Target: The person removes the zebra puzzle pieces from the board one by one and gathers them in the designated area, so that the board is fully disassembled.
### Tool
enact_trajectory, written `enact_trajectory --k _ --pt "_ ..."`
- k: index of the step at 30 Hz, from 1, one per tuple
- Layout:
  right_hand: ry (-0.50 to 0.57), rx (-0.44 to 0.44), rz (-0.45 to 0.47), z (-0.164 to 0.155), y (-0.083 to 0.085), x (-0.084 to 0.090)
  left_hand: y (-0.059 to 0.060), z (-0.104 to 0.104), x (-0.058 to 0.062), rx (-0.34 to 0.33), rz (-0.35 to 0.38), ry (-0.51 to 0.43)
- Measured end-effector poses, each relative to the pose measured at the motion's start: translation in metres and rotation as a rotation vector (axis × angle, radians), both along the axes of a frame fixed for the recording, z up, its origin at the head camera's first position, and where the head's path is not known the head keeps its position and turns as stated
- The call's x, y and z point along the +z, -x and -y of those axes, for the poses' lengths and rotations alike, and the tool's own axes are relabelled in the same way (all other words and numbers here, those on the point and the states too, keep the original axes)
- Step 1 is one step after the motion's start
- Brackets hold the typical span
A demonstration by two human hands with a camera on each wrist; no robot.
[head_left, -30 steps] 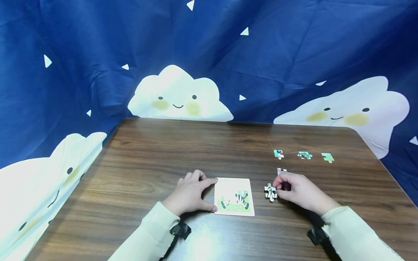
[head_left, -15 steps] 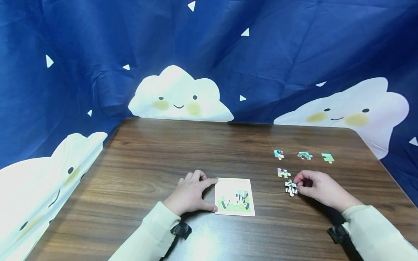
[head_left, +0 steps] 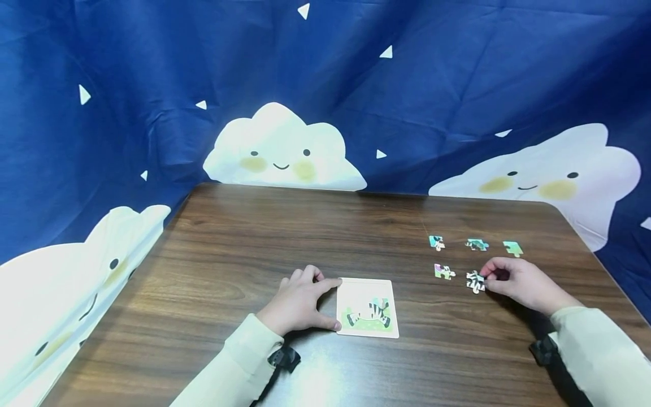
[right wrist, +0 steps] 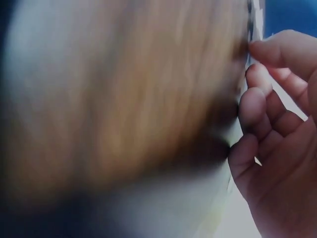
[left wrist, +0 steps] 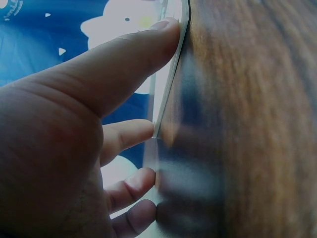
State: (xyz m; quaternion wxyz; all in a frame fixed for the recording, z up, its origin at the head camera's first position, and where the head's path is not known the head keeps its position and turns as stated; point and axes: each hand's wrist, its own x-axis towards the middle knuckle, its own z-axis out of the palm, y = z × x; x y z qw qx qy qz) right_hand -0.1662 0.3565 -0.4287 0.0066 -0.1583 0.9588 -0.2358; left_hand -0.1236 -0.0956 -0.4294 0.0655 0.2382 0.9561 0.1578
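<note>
Zebra puzzle board (head_left: 367,308) lies near the front edge of the tabletop (head_left: 285,237), about in the middle. Only part of its picture is filled in — a zebra on green grass sits in the lower half, and the upper half looks pale and bare.

The left hand (head_left: 297,302) rests beside the board's left edge. Its pointer finger and thumb are stretched out and touch that edge, as the left wrist view shows, and the other fingers are loosely bent.

The right hand (head_left: 519,282) is out toward the right edge of the tabletop. Its fingertips pinch a black-and-white striped puzzle piece (head_left: 475,281), which lies on or just above the wood; the right wrist view is too blurry to tell which.

Four more loose pieces lie close by. A pink and green piece (head_left: 444,272) is just to the left of the striped one. Farther back, in a row, are a teal piece (head_left: 436,242), a dark green piece (head_left: 477,245) and a light green piece (head_left: 512,247).

So, as far as I can judge, the puzzle is partly built — five pieces are off the board, and the bare upper half has no pieces in it.
</note>
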Motion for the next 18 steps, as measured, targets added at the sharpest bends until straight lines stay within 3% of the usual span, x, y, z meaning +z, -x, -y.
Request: enact_trajectory --k 18 --pt "0.019 0.004 0.131 -0.024 0.022 0.003 0.002 0.0 -0.004 0.014 0.014 0.016"
